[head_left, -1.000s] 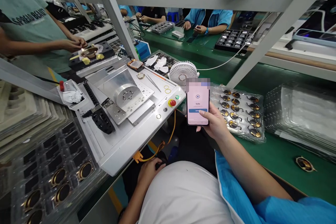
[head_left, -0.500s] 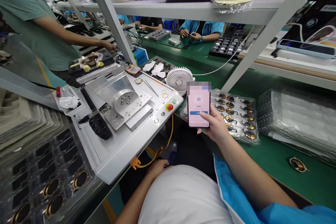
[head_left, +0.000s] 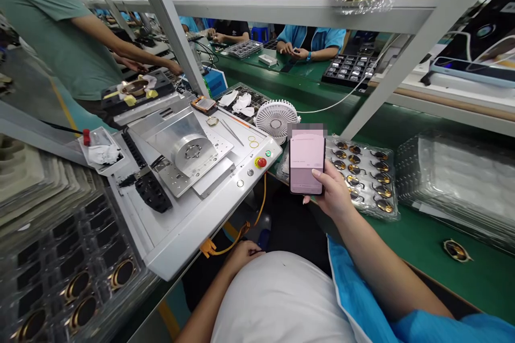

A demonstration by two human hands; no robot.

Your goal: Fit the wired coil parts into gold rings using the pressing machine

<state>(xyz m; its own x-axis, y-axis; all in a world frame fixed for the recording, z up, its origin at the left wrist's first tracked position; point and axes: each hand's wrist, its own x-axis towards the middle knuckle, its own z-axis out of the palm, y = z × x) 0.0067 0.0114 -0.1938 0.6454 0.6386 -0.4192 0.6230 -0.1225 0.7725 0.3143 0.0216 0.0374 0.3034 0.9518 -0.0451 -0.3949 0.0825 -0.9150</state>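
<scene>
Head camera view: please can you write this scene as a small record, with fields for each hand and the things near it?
Right hand: holds a smartphone, screen facing the camera
Left hand: lowered, holds nothing visible, beside a white garment
Near the phone: plastic tray of round gold-coloured parts; white desk fan; red emergency-stop button
Surface: green workbench
Nearby person: co-worker in a green T-shirt

A smartphone [head_left: 307, 163] shows a pale pink screen. To its right, a green tabletop [head_left: 462, 278] holds a clear tray [head_left: 364, 206] of gold-and-black rings [head_left: 353, 180]; below it runs a blue sleeve [head_left: 446, 334].
</scene>
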